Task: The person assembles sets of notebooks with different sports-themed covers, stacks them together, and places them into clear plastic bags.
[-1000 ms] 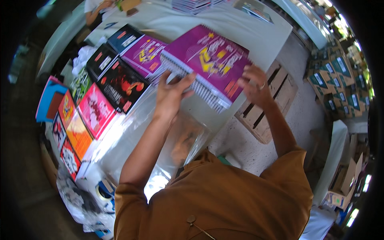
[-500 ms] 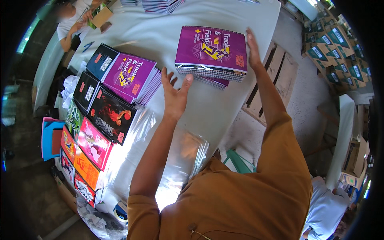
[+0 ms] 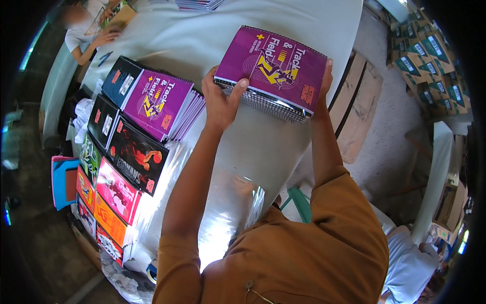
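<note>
A stack of purple spiral notebooks point(image 3: 276, 68) is held between my two hands over the white-covered table point(image 3: 276, 144). My left hand point(image 3: 221, 101) grips its left end, the thumb lying on the top cover near the front edge. At the right end my right hand point(image 3: 323, 88) closes round the side, its fingers partly hidden behind the stack. The wire bindings show along the near side. To the left sits another pile of purple notebooks point(image 3: 157, 106), beside dark blue notebooks point(image 3: 121, 81) and black ones with a red figure point(image 3: 136, 154).
Pink notebooks point(image 3: 117, 190) and orange notebooks point(image 3: 107, 210) continue the rows at left. Clear plastic film point(image 3: 228, 202) lies near my body. Blue pens point(image 3: 105, 58) rest farther off. Another person's hand point(image 3: 105, 38) is at the far left. Beyond the right edge are a wooden pallet point(image 3: 362, 109) and stacked cartons point(image 3: 425, 66).
My hands, apart from the stack's ends before, have closed on both ends. The stack has turned slightly clockwise, and its lower notebooks look more evenly aligned.
</note>
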Tool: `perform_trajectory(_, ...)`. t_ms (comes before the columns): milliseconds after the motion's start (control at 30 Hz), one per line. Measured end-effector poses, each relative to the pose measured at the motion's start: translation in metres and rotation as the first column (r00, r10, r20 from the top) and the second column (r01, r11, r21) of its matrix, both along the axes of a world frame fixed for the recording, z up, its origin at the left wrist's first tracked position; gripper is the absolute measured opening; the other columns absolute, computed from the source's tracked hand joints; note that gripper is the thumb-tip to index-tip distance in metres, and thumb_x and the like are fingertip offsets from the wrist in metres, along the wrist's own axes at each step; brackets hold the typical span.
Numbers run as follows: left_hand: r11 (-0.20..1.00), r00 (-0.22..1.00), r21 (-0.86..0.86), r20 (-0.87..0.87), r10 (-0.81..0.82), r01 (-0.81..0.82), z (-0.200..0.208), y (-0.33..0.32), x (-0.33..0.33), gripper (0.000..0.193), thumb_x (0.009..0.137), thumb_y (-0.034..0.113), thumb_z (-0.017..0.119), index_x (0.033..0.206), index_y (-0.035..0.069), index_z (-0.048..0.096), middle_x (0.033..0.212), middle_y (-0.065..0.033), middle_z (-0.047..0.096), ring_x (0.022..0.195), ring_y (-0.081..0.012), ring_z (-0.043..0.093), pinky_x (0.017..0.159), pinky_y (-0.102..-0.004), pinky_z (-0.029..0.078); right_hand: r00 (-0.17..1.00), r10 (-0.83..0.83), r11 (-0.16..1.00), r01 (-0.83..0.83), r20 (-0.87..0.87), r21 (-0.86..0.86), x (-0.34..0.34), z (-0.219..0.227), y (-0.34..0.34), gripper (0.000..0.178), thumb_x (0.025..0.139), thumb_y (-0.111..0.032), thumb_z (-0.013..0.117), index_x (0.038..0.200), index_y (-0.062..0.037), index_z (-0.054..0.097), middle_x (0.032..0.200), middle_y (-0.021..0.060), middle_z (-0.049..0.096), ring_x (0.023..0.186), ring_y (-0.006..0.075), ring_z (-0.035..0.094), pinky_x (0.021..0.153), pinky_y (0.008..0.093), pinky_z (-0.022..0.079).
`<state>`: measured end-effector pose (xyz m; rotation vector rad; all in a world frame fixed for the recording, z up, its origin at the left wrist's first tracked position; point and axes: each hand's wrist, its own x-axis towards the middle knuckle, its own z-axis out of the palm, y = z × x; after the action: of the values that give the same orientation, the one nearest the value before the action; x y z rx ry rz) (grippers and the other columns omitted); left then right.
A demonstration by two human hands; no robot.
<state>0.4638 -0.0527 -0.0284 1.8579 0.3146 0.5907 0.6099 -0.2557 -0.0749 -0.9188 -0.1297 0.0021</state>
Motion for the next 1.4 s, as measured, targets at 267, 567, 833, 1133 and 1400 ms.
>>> perform_trajectory(267, 0.828, 0.921, 0.561, -0.312, 0.233, -0.020, 0.041, 0.012, -0.009, 0.085, 0.082, 0.053, 0.059, 0.133, -0.008, 0.028, 0.126, -0.0258, 0.040, 0.117, -0.0378, 0.040, 0.102, -0.0477, 0.028, 0.694, -0.523, 0.491, 0.720, 0.495, -0.490, 0.012, -0.009, -0.028, 0.030, 0.097, -0.024, 0.042, 0.102, 0.0025, 0.055, 0.089, 0.0068, 0.058, 0.078, 0.0154, 0.055, 0.073, 0.0279, 0.046)
perform_trajectory(567, 0.690, 0.787, 0.709, -0.505, 0.354, 0.144, 0.080, 0.098, -0.102, 0.033, 0.088, 0.022, 0.056, 0.113, 0.001, 0.055, 0.098, -0.0145, 0.062, 0.090, -0.0279, 0.062, 0.079, -0.0371, 0.048, 0.478, 0.261, 0.867, 0.266, 0.838, -0.422, -0.162, 0.093, 0.044, 0.042, 0.084, -0.012, 0.060, 0.117, 0.0078, 0.046, 0.107, 0.0172, 0.057, 0.097, 0.0266, 0.056, 0.083, 0.0371, 0.047)
perform_trajectory(833, 0.888, 0.970, 0.448, -0.243, 0.007, 0.106, 0.138, 0.143, -0.209, 0.047, 0.090, 0.032, 0.054, 0.119, -0.004, 0.052, 0.115, -0.0195, 0.058, 0.109, -0.0238, 0.056, 0.093, -0.0357, 0.044, 0.559, 0.826, 0.461, -0.593, 0.075, -0.660, -0.176, 0.140, 0.080, 0.034, 0.080, -0.015, 0.070, 0.107, 0.0002, 0.056, 0.096, 0.0076, 0.063, 0.085, 0.0072, 0.056, 0.076, 0.0258, 0.046)
perform_trajectory(1133, 0.710, 0.688, 0.030, 0.281, 0.669, -0.703, 0.117, 0.099, -0.303, 0.009, 0.090, 0.010, 0.056, 0.084, 0.005, 0.061, 0.065, 0.0036, 0.052, 0.057, -0.0049, 0.042, 0.053, -0.0214, 0.033, 0.405, 0.818, 0.440, -0.898, -0.408, -0.011, -0.231, 0.067, 0.044, 0.037, 0.090, -0.013, 0.052, 0.125, -0.0009, 0.047, 0.114, 0.0089, 0.058, 0.100, 0.0155, 0.057, 0.088, 0.0283, 0.045)
perform_trajectory(1400, 0.989, 1.000, 0.146, 0.012, 0.008, -0.010, 0.078, 0.072, -0.402, 0.019, 0.064, 0.013, 0.077, 0.081, 0.011, 0.067, 0.107, -0.0069, 0.064, 0.117, -0.0286, 0.048, 0.105, -0.0452, 0.028, -0.248, 0.919, -0.087, -0.886, -0.307, 0.455, -0.328, 0.075, 0.106, 0.055, 0.095, -0.045, 0.042, 0.128, -0.0010, 0.045, 0.115, 0.0135, 0.059, 0.101, 0.0196, 0.059, 0.087, 0.0318, 0.048)
